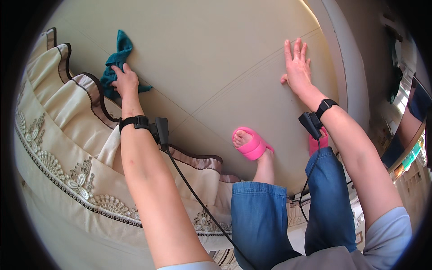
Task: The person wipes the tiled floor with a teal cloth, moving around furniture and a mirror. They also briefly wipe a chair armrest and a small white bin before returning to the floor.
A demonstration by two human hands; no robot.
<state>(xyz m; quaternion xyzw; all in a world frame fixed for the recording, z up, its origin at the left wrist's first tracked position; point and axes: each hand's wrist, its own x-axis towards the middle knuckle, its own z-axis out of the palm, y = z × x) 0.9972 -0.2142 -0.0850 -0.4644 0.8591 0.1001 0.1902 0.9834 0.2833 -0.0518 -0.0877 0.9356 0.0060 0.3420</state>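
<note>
A crumpled teal cloth lies on the pale tiled floor, close to the hem of a cream ruffled bed skirt. My left hand is on the cloth, its fingers bent over the near part and the thumb side towards the middle of the floor. One corner of the cloth sticks out beyond my fingers and another pokes out to the right of my wrist. Farther right, my right hand is palm down at the floor with fingers spread and nothing in it.
The bed skirt, trimmed in dark piping and lace, curves along the left. A pale curved furniture side or wall borders the right. My feet in pink slippers stand below. Black cables run from both wrist-strapped devices.
</note>
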